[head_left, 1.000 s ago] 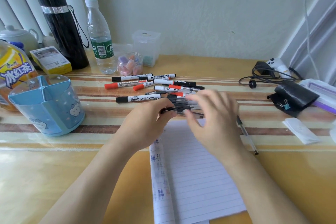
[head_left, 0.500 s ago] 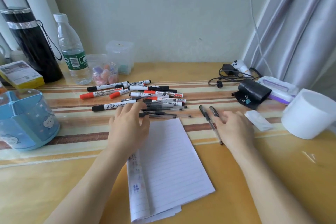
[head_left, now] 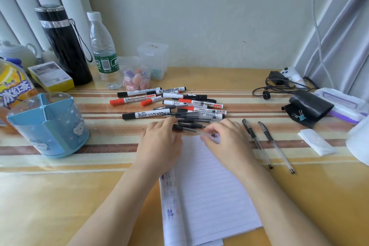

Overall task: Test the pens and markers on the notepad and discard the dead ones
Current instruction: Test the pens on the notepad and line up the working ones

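A lined notepad (head_left: 209, 191) lies in front of me, with ink scribbles down its folded left margin. Beyond it is a heap of whiteboard markers and gel pens (head_left: 175, 104). Both hands hold one clear gel pen (head_left: 191, 129) with a black cap at the pad's far edge. My left hand (head_left: 159, 146) pinches the cap end, and my right hand (head_left: 225, 142) grips the barrel. Two gel pens (head_left: 267, 144) lie side by side to the right of the pad.
A blue divided pen holder (head_left: 50, 124) stands at the left, with a bottle, flask and boxes behind it. At the right are a black pouch (head_left: 309, 106), cables, a folded tissue (head_left: 317, 144) and a white round container (head_left: 359, 142) at the frame edge.
My right hand left the pens laid at the right and came back to the heap. Both hands now hold a gel pen at the pad's top edge.
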